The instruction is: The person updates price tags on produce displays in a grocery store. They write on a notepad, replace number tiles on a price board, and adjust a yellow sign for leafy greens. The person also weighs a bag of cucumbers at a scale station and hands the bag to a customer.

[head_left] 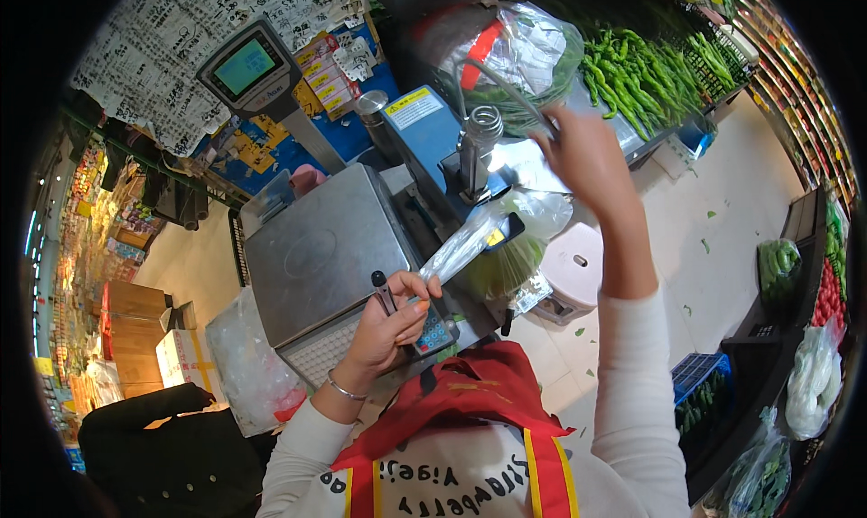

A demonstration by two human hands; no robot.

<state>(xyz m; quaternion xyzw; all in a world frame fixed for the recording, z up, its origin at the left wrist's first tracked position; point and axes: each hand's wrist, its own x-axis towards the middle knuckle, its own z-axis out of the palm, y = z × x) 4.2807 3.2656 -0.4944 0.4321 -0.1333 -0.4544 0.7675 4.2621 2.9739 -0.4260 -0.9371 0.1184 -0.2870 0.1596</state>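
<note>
My left hand (389,321) pinches one end of a clear plastic bag (464,243), stretched out from its fingertips. A black marker pen (383,291) is tucked between the same hand's fingers. My right hand (586,155) is closed around the end of the metal lever (508,84) of a blue press-type bag-sealing machine (423,122). A coil spring (485,120) stands upright on that machine. Under the stretched plastic is a bag of green vegetables (511,264); whether both are one bag I cannot tell. A dark flat object (509,231) lies against the plastic.
Left of the machine is a weighing scale's metal plate (332,240), its lit display (247,64) on a post. Green peppers (623,78) and a large bagged bundle (515,50) lie beyond. A pink stool (572,267) stands on the floor; vegetable racks (765,342) line the right.
</note>
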